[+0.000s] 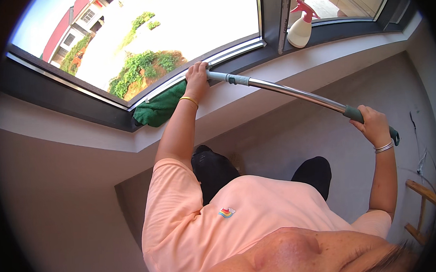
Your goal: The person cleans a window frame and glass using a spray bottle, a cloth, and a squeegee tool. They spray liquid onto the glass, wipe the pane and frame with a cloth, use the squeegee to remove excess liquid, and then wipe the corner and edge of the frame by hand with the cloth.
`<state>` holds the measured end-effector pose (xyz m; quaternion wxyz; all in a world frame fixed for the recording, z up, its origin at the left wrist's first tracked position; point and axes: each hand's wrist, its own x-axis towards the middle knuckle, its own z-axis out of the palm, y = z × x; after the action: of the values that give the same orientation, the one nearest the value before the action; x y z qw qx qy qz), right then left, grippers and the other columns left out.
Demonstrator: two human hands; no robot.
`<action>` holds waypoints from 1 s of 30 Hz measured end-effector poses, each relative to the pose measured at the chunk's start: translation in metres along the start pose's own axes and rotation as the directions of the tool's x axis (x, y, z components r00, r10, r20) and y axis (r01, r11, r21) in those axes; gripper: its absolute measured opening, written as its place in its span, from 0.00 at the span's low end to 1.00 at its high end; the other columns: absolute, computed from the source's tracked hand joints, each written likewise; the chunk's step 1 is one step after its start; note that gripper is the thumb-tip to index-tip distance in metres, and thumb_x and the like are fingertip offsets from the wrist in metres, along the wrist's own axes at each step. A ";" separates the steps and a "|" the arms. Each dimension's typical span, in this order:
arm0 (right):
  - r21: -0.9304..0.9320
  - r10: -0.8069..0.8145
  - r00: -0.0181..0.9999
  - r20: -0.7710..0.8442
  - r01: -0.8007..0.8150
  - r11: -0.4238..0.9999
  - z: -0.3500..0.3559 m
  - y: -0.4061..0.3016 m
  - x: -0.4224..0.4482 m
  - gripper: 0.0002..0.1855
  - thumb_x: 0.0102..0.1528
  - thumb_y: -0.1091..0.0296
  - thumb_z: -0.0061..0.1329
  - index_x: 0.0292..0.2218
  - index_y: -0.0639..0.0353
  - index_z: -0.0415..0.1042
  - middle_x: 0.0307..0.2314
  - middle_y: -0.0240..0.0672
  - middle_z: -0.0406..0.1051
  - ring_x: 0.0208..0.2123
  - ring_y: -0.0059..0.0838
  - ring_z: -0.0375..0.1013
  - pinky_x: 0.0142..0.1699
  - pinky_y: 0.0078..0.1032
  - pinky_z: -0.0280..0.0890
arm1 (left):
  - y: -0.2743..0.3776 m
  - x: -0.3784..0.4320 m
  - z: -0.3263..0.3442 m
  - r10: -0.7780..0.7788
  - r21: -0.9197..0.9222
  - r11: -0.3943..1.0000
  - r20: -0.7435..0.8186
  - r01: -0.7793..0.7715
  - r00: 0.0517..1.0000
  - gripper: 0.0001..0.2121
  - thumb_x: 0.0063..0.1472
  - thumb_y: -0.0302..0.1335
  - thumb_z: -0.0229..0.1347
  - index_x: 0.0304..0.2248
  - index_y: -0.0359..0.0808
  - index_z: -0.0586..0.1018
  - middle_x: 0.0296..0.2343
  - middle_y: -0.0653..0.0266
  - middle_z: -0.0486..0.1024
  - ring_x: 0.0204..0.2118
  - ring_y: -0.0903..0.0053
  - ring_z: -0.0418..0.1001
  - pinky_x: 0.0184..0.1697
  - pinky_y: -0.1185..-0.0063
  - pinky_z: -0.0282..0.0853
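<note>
A telescopic metal pole (297,92) slants from the window down to the right. My right hand (373,126) is wrapped around its dark green grip, close to the end with the hanging loop. At the upper end, my left hand (197,80) is closed around the pale grey-blue plastic end piece (218,76), by the lower window frame. My fingers hide whatever is fixed to that end. Just left of this hand, a bunched green cloth (162,103) lies on the sill against the frame.
A white spray bottle (300,32) with a pink trigger head stands on the dark window frame (272,51), right of the upright post. The white sill (245,92) runs below the large window pane (204,22). Wooden bars (422,191) and loose wires (422,162) are at the right.
</note>
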<state>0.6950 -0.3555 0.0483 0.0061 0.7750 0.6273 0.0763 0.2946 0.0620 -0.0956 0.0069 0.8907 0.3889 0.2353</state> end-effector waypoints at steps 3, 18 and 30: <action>-0.019 -0.035 0.999 0.000 0.035 0.999 -0.060 -0.004 0.005 0.18 0.50 0.55 0.60 0.32 0.56 0.66 0.25 0.39 0.73 0.26 0.42 0.74 0.31 0.35 0.68 | 0.012 0.001 -0.009 -0.045 -0.098 0.994 0.026 0.048 0.999 0.26 0.46 0.15 0.54 0.47 0.40 0.70 0.47 0.61 0.68 0.54 0.59 0.63 0.57 0.65 0.57; -0.322 -0.208 0.890 -0.405 0.074 0.944 -0.076 0.018 -0.032 0.28 0.52 0.66 0.59 0.53 0.50 0.66 0.32 0.37 0.74 0.35 0.39 0.75 0.39 0.36 0.68 | 0.071 -0.025 -0.059 -0.106 -0.149 0.989 -0.578 0.024 0.809 0.18 0.42 0.17 0.57 0.36 0.43 0.77 0.35 0.69 0.72 0.43 0.67 0.68 0.48 0.70 0.57; 0.106 -0.169 0.707 -0.686 0.327 0.939 0.017 -0.148 -0.021 0.27 0.47 0.75 0.56 0.50 0.53 0.69 0.35 0.34 0.71 0.32 0.35 0.73 0.30 0.30 0.69 | 0.208 -0.107 -0.168 0.433 -0.104 0.832 -0.491 -0.545 0.756 0.12 0.48 0.20 0.58 0.35 0.41 0.77 0.31 0.68 0.73 0.36 0.73 0.73 0.44 0.74 0.62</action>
<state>0.5494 -0.3429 0.0135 -0.2940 0.5996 0.6907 0.2775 0.3036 -0.1861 0.0501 -0.0370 0.8749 0.1000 0.4724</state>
